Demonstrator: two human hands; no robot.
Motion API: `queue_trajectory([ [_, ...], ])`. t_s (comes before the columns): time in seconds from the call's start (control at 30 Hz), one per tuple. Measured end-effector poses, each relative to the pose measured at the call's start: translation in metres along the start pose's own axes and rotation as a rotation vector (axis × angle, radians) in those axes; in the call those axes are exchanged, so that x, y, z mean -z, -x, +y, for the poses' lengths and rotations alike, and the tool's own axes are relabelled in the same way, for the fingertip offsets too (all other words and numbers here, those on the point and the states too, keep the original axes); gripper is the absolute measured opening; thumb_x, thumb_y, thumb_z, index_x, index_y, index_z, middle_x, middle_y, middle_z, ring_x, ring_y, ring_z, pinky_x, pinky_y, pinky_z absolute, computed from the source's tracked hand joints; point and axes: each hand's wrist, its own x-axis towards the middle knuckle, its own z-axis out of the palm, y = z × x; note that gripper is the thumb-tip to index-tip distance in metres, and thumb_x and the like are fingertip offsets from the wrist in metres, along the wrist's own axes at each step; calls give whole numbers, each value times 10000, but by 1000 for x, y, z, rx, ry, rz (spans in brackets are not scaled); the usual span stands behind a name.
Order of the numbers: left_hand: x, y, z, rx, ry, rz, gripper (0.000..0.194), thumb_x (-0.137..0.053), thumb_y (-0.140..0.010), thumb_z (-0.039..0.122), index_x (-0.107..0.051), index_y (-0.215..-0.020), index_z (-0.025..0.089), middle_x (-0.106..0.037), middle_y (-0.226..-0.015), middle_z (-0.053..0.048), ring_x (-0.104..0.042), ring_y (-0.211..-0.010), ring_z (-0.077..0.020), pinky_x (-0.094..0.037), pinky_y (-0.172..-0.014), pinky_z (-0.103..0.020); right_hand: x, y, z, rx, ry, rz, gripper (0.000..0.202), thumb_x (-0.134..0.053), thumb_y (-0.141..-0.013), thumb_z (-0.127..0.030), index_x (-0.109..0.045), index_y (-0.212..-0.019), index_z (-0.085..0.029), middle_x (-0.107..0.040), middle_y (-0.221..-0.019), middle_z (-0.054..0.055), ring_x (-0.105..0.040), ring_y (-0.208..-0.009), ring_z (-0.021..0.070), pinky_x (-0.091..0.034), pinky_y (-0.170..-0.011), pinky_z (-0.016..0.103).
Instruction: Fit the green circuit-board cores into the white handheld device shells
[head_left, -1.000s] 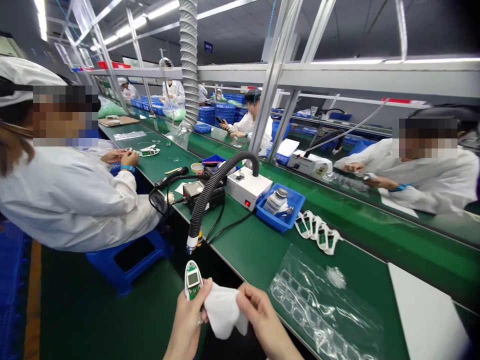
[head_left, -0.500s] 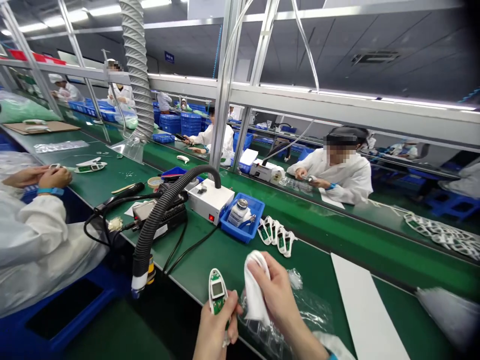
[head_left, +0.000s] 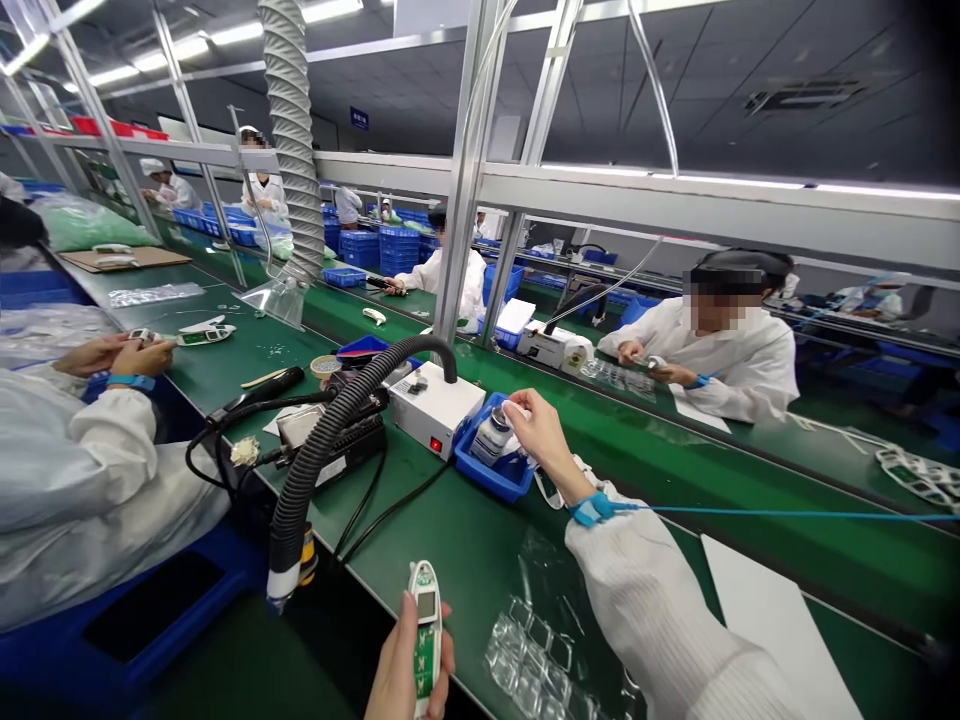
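My left hand (head_left: 401,655) is wrapped round a white plastic housing with a green circuit board (head_left: 425,640) and a small square screen, tilted upright near the bench's front edge. Over the blue tray (head_left: 491,485), my right hand (head_left: 536,425) is closed on a white cloth (head_left: 514,416), of which only a little shows. That cloth meets the top of a dispenser bottle (head_left: 491,437) standing in the tray; whether it presses down is hard to see. Partly behind my right wrist lie more white housings (head_left: 551,488).
A white box (head_left: 435,405) with a red switch and a black hose (head_left: 330,440) stand left of the tray. Clear plastic blister trays (head_left: 532,660) lie by my right sleeve. A white sheet (head_left: 772,610) is at right. Co-workers sit at left (head_left: 112,440) and across the belt (head_left: 727,350).
My right hand has moved forward with the cloth, from beside the left hand to the bottle in the blue tray. My left hand still holds the circuit-board housing, slightly lower.
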Motion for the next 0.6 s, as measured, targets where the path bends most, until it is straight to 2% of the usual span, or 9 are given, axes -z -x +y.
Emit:
queue_trajectory([
  [0.07,4,0,3,35,-11,-3,693,-527,-680,779,-538,-964,146,-583,-547,9,-356,-314,-53,-249,-323,-182,-2,5,2,19,61,-27,202,-533,-836,-372,-624,-835,-191,-620,-835,53,-585,-813,219,-426,-769,326],
  [0.17,5,0,9,63,1,-22,722,-537,-675,778,-518,-1012,140,-587,-560,7,-342,-343,-55,-268,-341,-183,-5,9,7,27,156,-51,302,-603,-805,-452,-647,-945,-189,-598,-962,99,-584,-866,266,-434,-779,372],
  [0.23,5,0,11,50,0,-18,738,-514,-679,789,-511,-1026,137,-584,-556,9,-331,-344,-53,-253,-341,-179,-5,7,10,42,194,-84,330,-624,-799,-454,-651,-974,-175,-608,-976,118,-586,-886,285,-438,-782,385],
  [0.43,10,-1,8,105,20,-15,777,-543,-642,798,-496,-1047,137,-585,-545,14,-332,-335,-54,-251,-340,-185,6,-7,14,188,174,-285,214,-646,-811,-385,-687,-913,-201,-675,-904,53,-616,-846,217,-450,-770,301],
  [0.5,12,0,7,111,28,-8,785,-545,-634,803,-498,-1046,137,-583,-537,17,-336,-332,-54,-253,-340,-184,8,-8,13,208,165,-306,224,-652,-804,-400,-695,-918,-213,-676,-904,45,-617,-834,211,-449,-752,293],
  [0.6,13,1,6,80,29,4,759,-539,-654,794,-509,-1030,135,-581,-527,16,-334,-322,-48,-240,-333,-177,9,-8,12,201,161,-274,248,-613,-823,-423,-707,-915,-212,-661,-866,53,-611,-806,221,-442,-727,307],
])
